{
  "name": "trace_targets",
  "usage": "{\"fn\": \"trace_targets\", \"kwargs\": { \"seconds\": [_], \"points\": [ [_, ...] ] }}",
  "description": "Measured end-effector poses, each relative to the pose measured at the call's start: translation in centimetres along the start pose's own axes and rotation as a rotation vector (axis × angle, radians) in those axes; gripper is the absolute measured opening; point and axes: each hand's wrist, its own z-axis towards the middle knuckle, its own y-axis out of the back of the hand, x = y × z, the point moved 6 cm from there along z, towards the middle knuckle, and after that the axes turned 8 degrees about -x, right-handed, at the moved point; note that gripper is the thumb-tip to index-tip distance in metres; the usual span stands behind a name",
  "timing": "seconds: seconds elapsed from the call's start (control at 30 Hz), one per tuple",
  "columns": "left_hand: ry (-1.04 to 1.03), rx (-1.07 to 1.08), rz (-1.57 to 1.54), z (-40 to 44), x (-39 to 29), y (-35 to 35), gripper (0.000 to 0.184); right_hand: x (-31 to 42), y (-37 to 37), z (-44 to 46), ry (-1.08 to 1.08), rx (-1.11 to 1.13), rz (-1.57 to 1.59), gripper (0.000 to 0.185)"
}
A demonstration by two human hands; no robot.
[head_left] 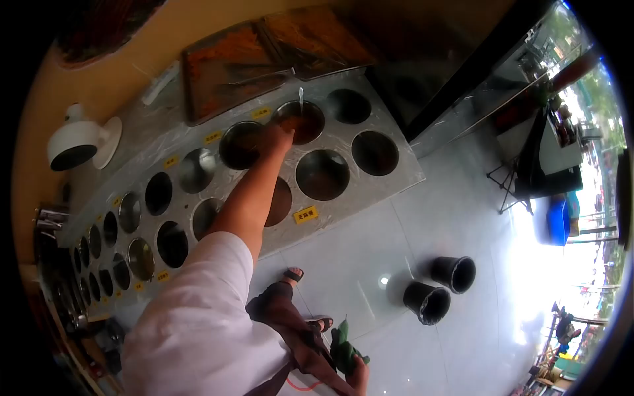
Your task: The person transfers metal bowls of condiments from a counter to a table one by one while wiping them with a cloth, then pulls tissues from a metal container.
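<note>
Grey counter (363, 193) before you carries two rows of round metal wells under what looks like clear film, with yellow labels (306, 214) set beside several of them. Your left hand (274, 137) reaches over the far row, at the near-left rim of a well (319, 115) containing reddish-brown matter (305, 127). Its fingers are largely hidden; how far they are spread, and whether they grip anything, cannot be determined. A pale spoon (301, 96) stands in that well, its handle at the far rim, apart from the visible part of your hand.

Your right hand (358, 377) hangs low, its fingers closed around the lower end of a green bundle (345, 350), material not identifiable. Behind the wells lie two trays (187, 86) with orange contents. Two black bins (422, 300) stand side by side on the tiled floor (370, 264).
</note>
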Motion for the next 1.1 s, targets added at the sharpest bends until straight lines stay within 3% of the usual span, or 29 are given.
{"fn": "trace_targets", "kwargs": {
  "seconds": [0.07,0.1,0.17,0.23,0.33,0.4,0.5,0.53,0.57,0.63,0.77,0.87,1.03,1.1],
  "points": [
    [-0.132,0.079,0.222,-2.6,0.5,-0.6,0.048,1.2,3.5,-8.2,0.461,0.028,-0.995,0.031],
    [-0.188,-0.038,0.173,6.8,-5.1,-1.3,0.048,4.4,-5.6,4.5,0.566,-0.040,-0.920,0.031],
    [-0.081,-0.177,0.177,6.5,-2.8,-3.0,0.037,9.0,-3.0,0.0,0.262,-0.039,-0.803,0.034],
    [-0.030,-0.236,0.202,6.0,-0.8,-3.4,0.033,4.6,-0.5,-2.8,-0.264,-0.225,-0.213,0.031],
    [-0.027,-0.140,0.272,7.1,-0.7,-3.4,0.032,3.3,-0.9,-3.2,-0.117,-0.043,-0.488,0.026],
    [-0.149,0.057,0.240,7.9,-0.5,-3.5,0.026,3.4,-1.1,-4.0,-0.174,-0.065,-0.519,0.027],
    [-0.332,-0.078,0.208,10.7,0.3,-5.1,0.023,1.1,-1.3,-4.3,-0.199,-0.079,-0.353,0.029],
    [-0.242,0.072,0.061,10.3,0.2,-4.8,0.026,1.2,-1.6,-4.4,-0.202,-0.088,-0.303,0.029],
    [-0.260,0.076,0.062,9.2,-0.5,-3.4,0.026,1.3,-2.0,-4.6,-0.205,-0.097,-0.253,0.029],
    [0.063,0.184,-0.434,6.5,-0.1,-1.9,0.028,1.8,-2.7,-4.2,-0.255,-0.236,0.022,0.029],
    [0.157,0.134,-0.691,6.2,0.3,-1.0,0.028,2.0,-4.0,-4.3,-0.257,-0.274,0.242,0.040],
    [-0.256,0.070,-0.470,2.7,-4.0,4.2,0.025,4.1,-6.6,-4.0,-0.195,-0.171,0.306,0.045],
    [-0.467,0.216,-0.513,-6.9,-8.4,6.9,0.024,6.6,-9.0,-4.8,-0.168,-0.171,0.335,0.047],
    [-0.559,0.337,-0.531,-11.3,-10.0,6.3,0.025,6.5,-10.1,-5.1,-0.203,-0.214,0.806,0.047]
  ]
}}
